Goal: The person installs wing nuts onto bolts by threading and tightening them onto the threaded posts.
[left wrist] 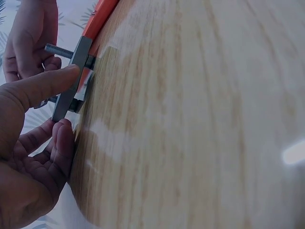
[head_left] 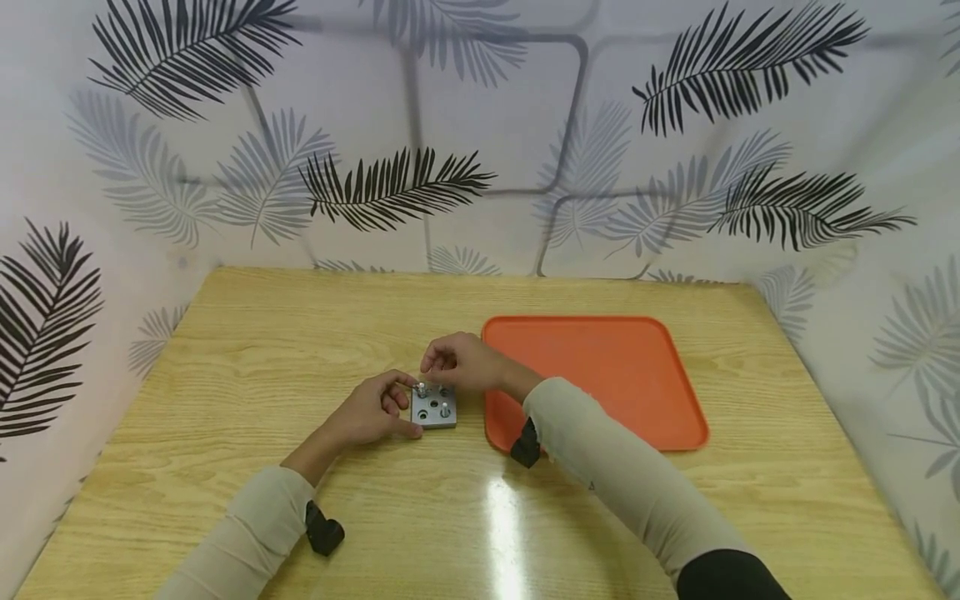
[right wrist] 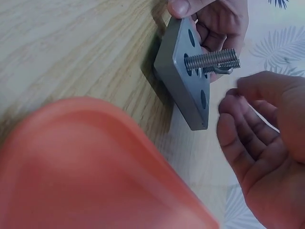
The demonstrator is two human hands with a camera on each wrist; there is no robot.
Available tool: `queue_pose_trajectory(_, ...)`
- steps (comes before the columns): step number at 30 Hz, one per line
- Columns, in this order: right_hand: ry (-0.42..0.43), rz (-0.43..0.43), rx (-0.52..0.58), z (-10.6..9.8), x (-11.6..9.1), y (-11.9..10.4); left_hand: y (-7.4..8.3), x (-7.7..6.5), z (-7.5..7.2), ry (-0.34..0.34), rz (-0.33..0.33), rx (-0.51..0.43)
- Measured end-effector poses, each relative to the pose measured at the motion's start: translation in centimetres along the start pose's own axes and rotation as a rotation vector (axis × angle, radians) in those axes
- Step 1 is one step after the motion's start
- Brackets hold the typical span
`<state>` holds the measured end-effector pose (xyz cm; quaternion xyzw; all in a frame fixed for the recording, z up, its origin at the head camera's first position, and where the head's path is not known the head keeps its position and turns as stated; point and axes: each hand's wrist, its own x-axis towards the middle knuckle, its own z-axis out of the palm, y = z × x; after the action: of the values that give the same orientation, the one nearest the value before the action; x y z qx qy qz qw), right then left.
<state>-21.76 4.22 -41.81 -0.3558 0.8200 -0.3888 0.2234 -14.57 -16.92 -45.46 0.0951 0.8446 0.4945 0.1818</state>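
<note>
My left hand (head_left: 372,408) holds a square grey metal plate (head_left: 435,420) by its left side, thumb at the near corner and fingers at the far one. Two threaded bolts stand up through holes in it, the near bolt (right wrist: 209,59) and the far bolt (head_left: 422,390); other holes are bare. Bolt heads (left wrist: 89,62) show beneath the plate in the left wrist view. A small ring-like metal piece (right wrist: 224,70) shows by the far bolt's tip. My right hand (head_left: 459,360) hovers just beyond the plate, fingers loosely bent near the bolt tips, with nothing visible between them.
An orange-red tray (head_left: 600,367) with a raised rim lies right of the plate, partly under my right forearm. The wood-grain table (head_left: 300,325) carries both. Behind it hangs a leaf-patterned cloth (head_left: 480,108). Black wrist mounts (head_left: 324,530) sit on both sleeves.
</note>
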Motion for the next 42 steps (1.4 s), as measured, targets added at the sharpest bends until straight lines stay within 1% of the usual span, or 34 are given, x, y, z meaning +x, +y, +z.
queue_pose_trajectory(4, -0.084, 0.000, 0.008, 0.0, 0.0, -0.1, 0.0, -0.1, -0.1, -0.007, -0.003, 0.008)
queue_pose_trajectory(7, -0.112, -0.004, 0.020, 0.2, 0.0, -0.1, 0.1, -0.1, -0.1, -0.010, 0.003, 0.010)
queue_pose_trajectory(15, -0.073, 0.017, -0.017, 1.0, 0.1, 0.1, 0.0, -0.2, 0.0, -0.015, -0.002, -0.003)
queue_pose_trajectory(19, -0.051, 0.006, -0.052, 1.1, 0.1, 0.2, 0.0, -0.2, 0.1, -0.017, 0.006, -0.010)
queue_pose_trajectory(24, -0.032, 0.003, -0.062, 0.9, 0.0, 0.1, 0.0, -0.2, 0.0, -0.014, 0.010, -0.006)
queue_pose_trajectory(26, -0.021, 0.002, -0.053, 0.7, -0.1, 0.1, 0.0, -0.2, 0.0, -0.009, -0.001, -0.005)
queue_pose_trajectory(30, 0.007, -0.018, -0.079, 0.2, -0.1, 0.3, -0.1, -0.1, 0.0, -0.007, 0.001, -0.004)
queue_pose_trajectory(33, -0.004, -0.030, -0.119, 0.0, 0.0, 0.5, -0.2, 0.0, 0.0, -0.010, 0.010, -0.008)
queue_pose_trajectory(35, -0.025, -0.034, -0.125, 0.0, 0.0, 0.4, -0.1, 0.0, 0.0, -0.011, 0.012, -0.013)
queue_pose_trajectory(38, -0.054, -0.035, -0.116, 0.0, 0.0, 0.3, 0.0, -0.1, 0.0, -0.014, 0.014, -0.012)
queue_pose_trajectory(42, -0.071, -0.034, -0.097, 0.1, 0.0, 0.1, 0.0, -0.1, -0.1, -0.017, 0.016, -0.008)
